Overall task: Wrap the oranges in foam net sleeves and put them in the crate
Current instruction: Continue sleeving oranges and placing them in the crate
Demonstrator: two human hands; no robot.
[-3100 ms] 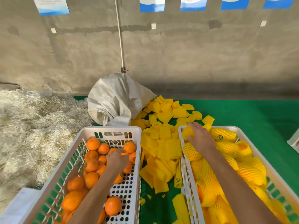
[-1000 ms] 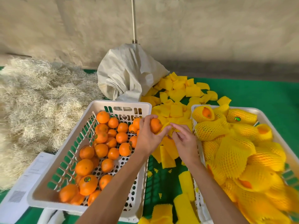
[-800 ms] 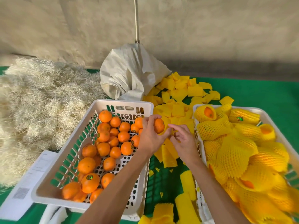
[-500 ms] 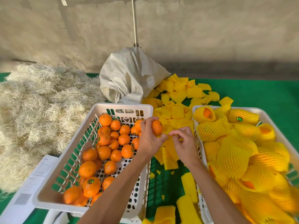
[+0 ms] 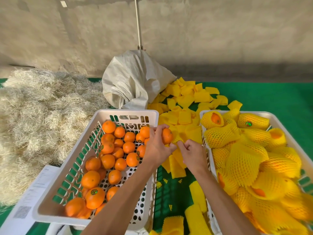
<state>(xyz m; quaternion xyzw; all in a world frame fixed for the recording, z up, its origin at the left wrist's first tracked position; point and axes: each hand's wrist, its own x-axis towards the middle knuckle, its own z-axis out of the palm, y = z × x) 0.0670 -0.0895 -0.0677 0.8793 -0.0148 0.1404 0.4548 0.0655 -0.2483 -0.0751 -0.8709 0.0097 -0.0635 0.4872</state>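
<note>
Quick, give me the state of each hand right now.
Left hand: fingers curled round a bare orange, holding it above the gap between the crates.
Right hand: fingertips pinching the edge of a yellow foam net sleeve next to that orange.

A bare orange [image 5: 166,136] is held up between the two crates, with a yellow foam net sleeve [image 5: 177,139] touching its right side. Loose oranges [image 5: 108,160] fill the white crate on the left [image 5: 94,119]. Flat yellow sleeves [image 5: 184,97] lie heaped on the far green mat. Sleeved oranges [image 5: 250,160] pile in the right crate [image 5: 279,122].
</note>
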